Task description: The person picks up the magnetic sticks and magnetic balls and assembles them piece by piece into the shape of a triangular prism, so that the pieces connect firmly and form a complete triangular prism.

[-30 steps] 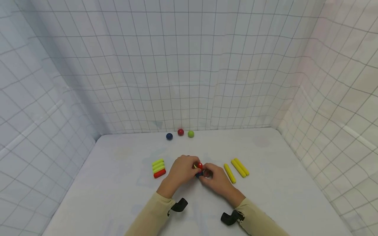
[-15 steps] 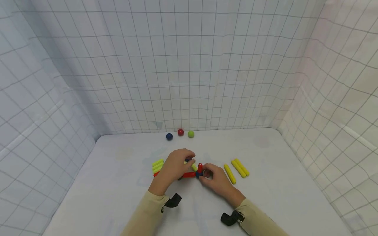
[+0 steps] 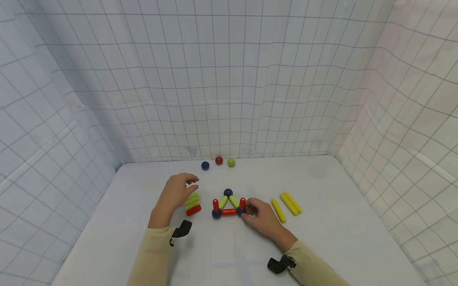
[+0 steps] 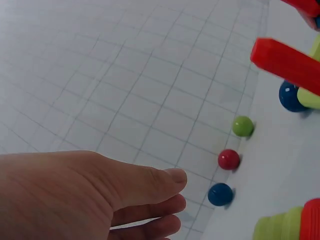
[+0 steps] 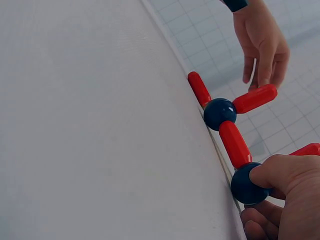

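Note:
A triangle lies flat on the table, joined from a red rod (image 3: 229,212), two yellow-green rods (image 3: 234,201) and blue balls at its corners. On both near corners a red rod (image 3: 216,205) stands upright. My right hand (image 3: 264,217) pinches the right corner's blue ball (image 5: 246,186), thumb against it; its other fingers are partly hidden. My left hand (image 3: 175,191) holds nothing and hovers over the left-hand row of loose rods, fingers loosely bent, thumb apart. That row has several yellow-green rods (image 3: 192,201) and one red rod (image 3: 193,210).
At the back of the table sit a blue ball (image 3: 205,165), a red ball (image 3: 219,160) and a green ball (image 3: 231,163). Several yellow rods (image 3: 278,210) lie right of my right hand. White gridded cloth (image 3: 229,79) walls the back and sides.
My left hand has let go at the triangle's right corner and moved left to the loose rods, uncovering the triangle. The right hand stays on its blue ball.

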Demonstrator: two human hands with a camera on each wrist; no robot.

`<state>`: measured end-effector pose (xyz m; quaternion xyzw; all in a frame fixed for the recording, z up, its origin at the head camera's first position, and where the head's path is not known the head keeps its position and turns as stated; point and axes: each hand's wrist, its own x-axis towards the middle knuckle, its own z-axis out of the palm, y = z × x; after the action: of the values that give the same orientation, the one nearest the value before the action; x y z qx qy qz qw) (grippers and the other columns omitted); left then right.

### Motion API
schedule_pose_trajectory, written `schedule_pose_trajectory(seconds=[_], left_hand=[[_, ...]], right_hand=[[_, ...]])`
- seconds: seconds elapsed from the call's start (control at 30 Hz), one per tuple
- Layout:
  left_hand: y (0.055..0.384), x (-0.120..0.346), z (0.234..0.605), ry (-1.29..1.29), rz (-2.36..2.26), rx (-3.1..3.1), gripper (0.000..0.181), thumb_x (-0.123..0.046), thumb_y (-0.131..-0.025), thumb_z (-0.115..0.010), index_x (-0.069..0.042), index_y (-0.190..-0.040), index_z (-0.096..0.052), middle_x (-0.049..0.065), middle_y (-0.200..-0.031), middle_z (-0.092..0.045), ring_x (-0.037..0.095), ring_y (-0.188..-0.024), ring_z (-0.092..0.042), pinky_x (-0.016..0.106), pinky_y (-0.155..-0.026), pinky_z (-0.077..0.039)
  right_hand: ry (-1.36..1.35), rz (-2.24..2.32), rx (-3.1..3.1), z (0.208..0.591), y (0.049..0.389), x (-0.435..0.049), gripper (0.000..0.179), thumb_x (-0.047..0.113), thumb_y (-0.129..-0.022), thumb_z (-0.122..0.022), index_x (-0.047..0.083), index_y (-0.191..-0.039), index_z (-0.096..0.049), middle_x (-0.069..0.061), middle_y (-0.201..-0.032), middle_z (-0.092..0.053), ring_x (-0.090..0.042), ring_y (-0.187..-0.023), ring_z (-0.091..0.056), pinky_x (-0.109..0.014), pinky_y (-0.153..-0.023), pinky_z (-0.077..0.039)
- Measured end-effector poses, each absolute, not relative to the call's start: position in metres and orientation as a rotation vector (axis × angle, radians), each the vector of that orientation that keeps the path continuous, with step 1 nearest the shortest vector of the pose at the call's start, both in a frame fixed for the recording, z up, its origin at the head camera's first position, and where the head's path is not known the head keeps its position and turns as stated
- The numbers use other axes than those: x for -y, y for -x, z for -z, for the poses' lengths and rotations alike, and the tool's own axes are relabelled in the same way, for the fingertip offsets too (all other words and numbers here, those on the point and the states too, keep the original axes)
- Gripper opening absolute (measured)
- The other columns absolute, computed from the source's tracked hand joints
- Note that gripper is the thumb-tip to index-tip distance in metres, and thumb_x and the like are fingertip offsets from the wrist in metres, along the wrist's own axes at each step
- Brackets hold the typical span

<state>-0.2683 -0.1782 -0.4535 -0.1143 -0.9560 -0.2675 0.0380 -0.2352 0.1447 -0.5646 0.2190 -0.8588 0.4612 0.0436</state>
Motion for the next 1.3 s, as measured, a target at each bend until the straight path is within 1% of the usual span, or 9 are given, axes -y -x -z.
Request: schedule_pose_trajectory(seconds=[0.23, 0.4, 0.53, 0.67, 0.8, 0.97, 1.07, 1.17, 1.3], left_hand=[[0.28, 0.196, 0.478, 0.196, 0.868, 3.097, 0.027, -0.011, -0.104, -0.071, -0.001, -0.129, -0.076, 0.017, -0.121, -0.074, 0.036, -0.112, -0.066, 0.054, -0.097, -0.056], [0.286, 0.198, 0.496, 0.168, 0.852, 3.168, 0.026, -0.003, -0.104, -0.064, 0.002, -0.125, -0.076, 0.016, -0.117, -0.074, 0.033, -0.107, -0.068, 0.053, -0.097, -0.057], [0.288, 0.199, 0.504, 0.149, 0.859, 3.152, 0.023, -0.002, -0.104, -0.063, 0.002, -0.122, -0.077, 0.016, -0.119, -0.075, 0.032, -0.108, -0.068, 0.054, -0.098, -0.056], [0.288, 0.202, 0.507, 0.104, 0.867, 3.13, 0.022, -0.004, -0.104, -0.064, 0.003, -0.121, -0.077, 0.017, -0.119, -0.074, 0.033, -0.107, -0.067, 0.055, -0.098, -0.055], [0.288, 0.205, 0.507, 0.079, 0.864, 3.134, 0.023, -0.004, -0.102, -0.067, 0.004, -0.121, -0.076, 0.016, -0.115, -0.075, 0.032, -0.103, -0.067, 0.054, -0.096, -0.056], [0.29, 0.207, 0.507, 0.108, 0.849, 3.119, 0.021, -0.005, -0.098, -0.073, 0.004, -0.117, -0.078, 0.014, -0.109, -0.075, 0.031, -0.098, -0.067, 0.053, -0.091, -0.057], [0.29, 0.207, 0.506, 0.1, 0.867, 3.076, 0.024, -0.008, -0.097, -0.074, 0.004, -0.117, -0.078, 0.015, -0.109, -0.075, 0.032, -0.098, -0.067, 0.053, -0.09, -0.057], [0.291, 0.204, 0.503, 0.097, 0.941, 3.003, 0.026, -0.012, -0.099, -0.075, 0.002, -0.121, -0.077, 0.013, -0.11, -0.076, 0.031, -0.1, -0.068, 0.052, -0.091, -0.057], [0.292, 0.191, 0.495, 0.16, 1.096, 2.888, 0.028, -0.018, -0.1, -0.08, -0.003, -0.123, -0.077, 0.011, -0.112, -0.076, 0.029, -0.103, -0.07, 0.05, -0.094, -0.059]], right_hand=[[-0.669, -1.401, 2.617, 0.567, 0.236, -0.145, 0.025, 0.009, -0.092, -0.085, 0.021, -0.108, -0.072, 0.012, -0.091, -0.065, -0.011, -0.084, -0.062, -0.032, -0.077, -0.054], [-0.666, -1.397, 2.625, 0.567, 0.236, -0.145, 0.025, 0.009, -0.092, -0.085, 0.021, -0.108, -0.072, 0.013, -0.09, -0.064, -0.011, -0.084, -0.062, -0.032, -0.077, -0.055], [-0.664, -1.395, 2.623, 0.567, 0.236, -0.145, 0.024, 0.009, -0.092, -0.085, 0.022, -0.108, -0.072, 0.013, -0.09, -0.064, -0.011, -0.084, -0.062, -0.032, -0.077, -0.055], [-0.661, -1.4, 2.628, 0.565, 0.235, -0.144, 0.024, 0.009, -0.092, -0.085, 0.021, -0.108, -0.072, 0.012, -0.091, -0.065, -0.011, -0.084, -0.062, -0.032, -0.077, -0.055], [-0.651, -1.405, 2.632, 0.565, 0.234, -0.144, 0.025, 0.008, -0.092, -0.085, 0.021, -0.109, -0.072, 0.012, -0.091, -0.065, -0.011, -0.084, -0.062, -0.032, -0.077, -0.054], [-0.658, -1.396, 2.631, 0.567, 0.235, -0.145, 0.025, 0.009, -0.092, -0.085, 0.021, -0.109, -0.071, 0.012, -0.092, -0.066, -0.01, -0.084, -0.062, -0.031, -0.076, -0.055], [-0.663, -1.398, 2.635, 0.567, 0.235, -0.145, 0.025, 0.009, -0.092, -0.085, 0.021, -0.109, -0.071, 0.011, -0.093, -0.067, -0.01, -0.084, -0.063, -0.031, -0.077, -0.056], [-0.659, -1.405, 2.641, 0.566, 0.235, -0.144, 0.025, 0.009, -0.093, -0.085, 0.022, -0.109, -0.071, 0.012, -0.093, -0.066, -0.011, -0.085, -0.063, -0.032, -0.077, -0.056], [-0.668, -1.408, 2.639, 0.564, 0.235, -0.144, 0.025, 0.008, -0.093, -0.085, 0.022, -0.109, -0.071, 0.012, -0.093, -0.066, -0.011, -0.085, -0.063, -0.032, -0.078, -0.055]])
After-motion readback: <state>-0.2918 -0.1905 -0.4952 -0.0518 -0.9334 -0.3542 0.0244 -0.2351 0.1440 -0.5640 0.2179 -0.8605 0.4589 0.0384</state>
